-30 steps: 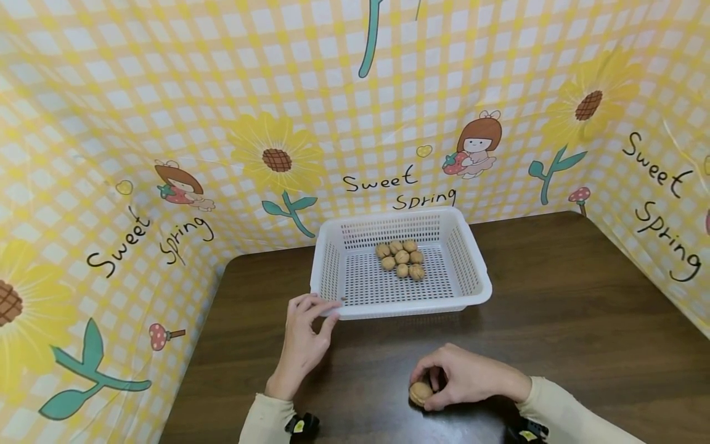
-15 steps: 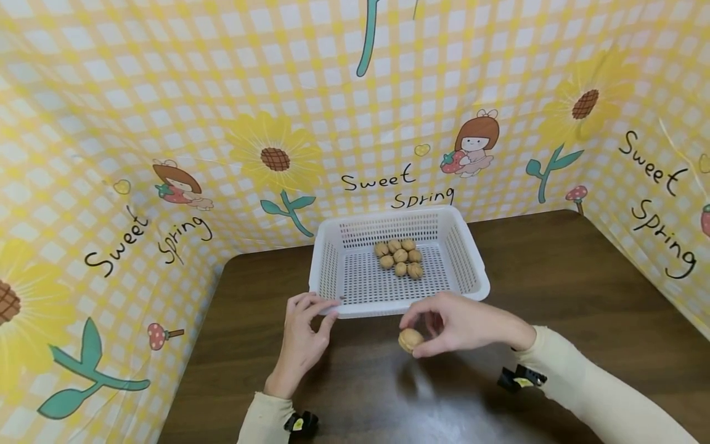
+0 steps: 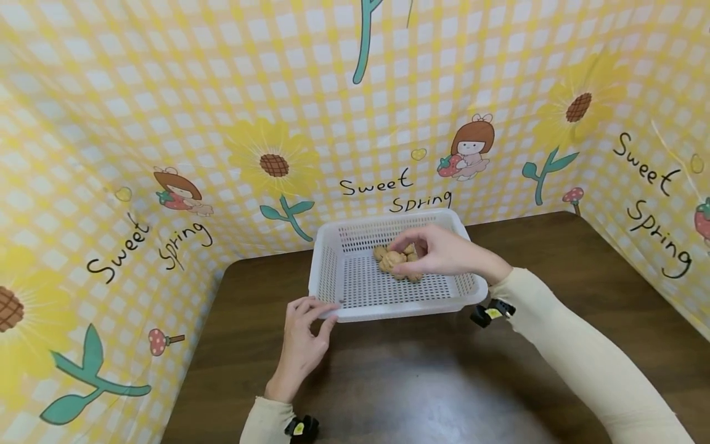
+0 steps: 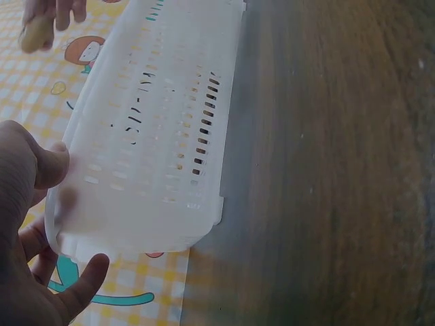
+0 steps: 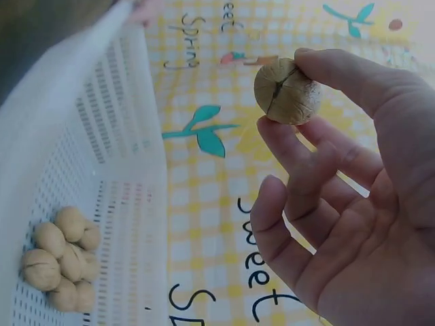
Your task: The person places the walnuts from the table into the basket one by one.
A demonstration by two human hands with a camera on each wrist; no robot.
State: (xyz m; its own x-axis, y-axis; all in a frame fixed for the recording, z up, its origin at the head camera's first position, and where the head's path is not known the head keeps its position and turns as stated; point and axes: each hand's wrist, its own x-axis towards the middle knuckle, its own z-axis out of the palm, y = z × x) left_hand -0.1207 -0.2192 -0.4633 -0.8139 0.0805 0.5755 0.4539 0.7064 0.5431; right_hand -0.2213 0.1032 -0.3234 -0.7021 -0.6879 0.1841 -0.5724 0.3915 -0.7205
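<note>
My right hand pinches a walnut between thumb and fingertips, above the inside of a white plastic basket. The right wrist view shows the walnut's seam and the other fingers loosely bent below it. Several walnuts lie grouped on the basket floor; in the head view the right hand and its walnut partly hide them. My left hand grips the basket's near left corner. In the left wrist view its thumb lies against the outer wall and the other fingers are around the rim.
The basket stands at the back of a dark brown wooden table. A yellow checked cloth with flowers and lettering hangs behind the table and along both sides. Each wrist wears a black strap.
The right hand has lifted a walnut off the table and carried it forward over the basket. The left hand has stayed at the basket's corner.
</note>
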